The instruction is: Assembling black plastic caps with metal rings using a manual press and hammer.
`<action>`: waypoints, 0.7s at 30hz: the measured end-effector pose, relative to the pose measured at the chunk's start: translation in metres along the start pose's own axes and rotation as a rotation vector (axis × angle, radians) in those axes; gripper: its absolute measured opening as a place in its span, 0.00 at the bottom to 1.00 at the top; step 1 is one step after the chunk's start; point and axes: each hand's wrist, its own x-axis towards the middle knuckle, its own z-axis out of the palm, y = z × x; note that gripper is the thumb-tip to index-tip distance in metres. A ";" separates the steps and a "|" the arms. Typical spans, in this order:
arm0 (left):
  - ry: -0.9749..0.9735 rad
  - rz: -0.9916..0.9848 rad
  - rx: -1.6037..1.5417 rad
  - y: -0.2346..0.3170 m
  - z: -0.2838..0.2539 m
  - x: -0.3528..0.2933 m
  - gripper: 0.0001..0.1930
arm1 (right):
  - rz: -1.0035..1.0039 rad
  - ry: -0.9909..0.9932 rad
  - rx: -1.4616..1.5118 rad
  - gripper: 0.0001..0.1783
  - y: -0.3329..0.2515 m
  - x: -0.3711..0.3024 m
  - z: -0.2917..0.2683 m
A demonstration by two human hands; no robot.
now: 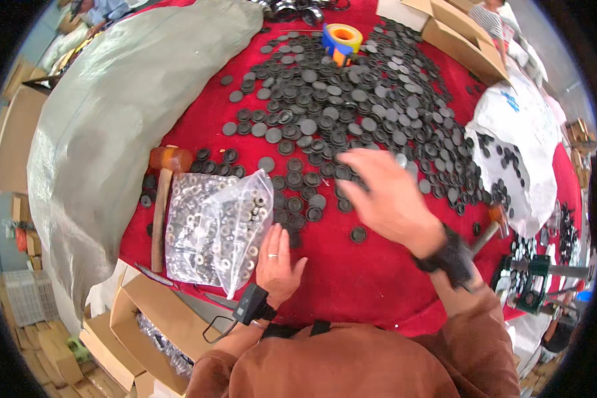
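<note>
My left hand [276,265] lies flat on the red cloth, fingers stretched out, beside a clear plastic bag [212,229] of small metal and black ring-shaped parts. Its fingertips are at the bag's right edge. Slightly blurred, my right hand [391,199] hovers at the near side of a wide spread of black round caps [338,99]. Its thumb and fingers are apart, and I see nothing between them. A single black cap [358,234] lies below this hand, away from the others.
A mallet [160,212] with an orange head lies left of the bag; another hammer [487,235] is at the right. Tape rolls [343,38] sit among the far caps. A large grey sack [106,139] covers the left side. A green press [534,282] stands right.
</note>
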 end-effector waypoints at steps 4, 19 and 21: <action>-0.015 0.056 0.002 0.003 0.006 0.010 0.36 | -0.140 -0.119 0.150 0.15 0.022 0.068 0.106; -0.024 0.044 -0.113 -0.009 0.008 0.010 0.32 | -0.488 -0.327 0.180 0.28 -0.003 0.159 0.220; -0.014 0.033 -0.108 -0.008 0.010 0.007 0.32 | -0.565 -0.312 0.158 0.25 -0.014 0.165 0.243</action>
